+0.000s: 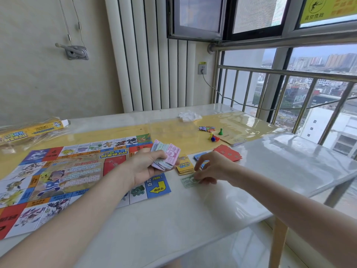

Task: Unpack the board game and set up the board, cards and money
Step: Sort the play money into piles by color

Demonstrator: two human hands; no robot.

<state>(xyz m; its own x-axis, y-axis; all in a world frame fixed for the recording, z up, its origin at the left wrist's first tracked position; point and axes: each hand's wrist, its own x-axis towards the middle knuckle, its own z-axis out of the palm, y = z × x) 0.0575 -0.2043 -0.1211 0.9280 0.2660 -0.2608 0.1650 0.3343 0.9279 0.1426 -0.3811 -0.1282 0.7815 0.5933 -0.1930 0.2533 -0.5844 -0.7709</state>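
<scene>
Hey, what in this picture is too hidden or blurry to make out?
Head view only:
- Green bill: its far end is covered by the right hand; its number is blurred.
- Game board: left edge cut off by the frame, middle crossed by the left hand.
- Money stack: lower bills' values hidden.

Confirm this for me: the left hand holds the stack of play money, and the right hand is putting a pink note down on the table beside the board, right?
Not quite. The head view shows the right hand laying a green note, not pink. The left hand does hold the stack of play money, beside the board.
</scene>
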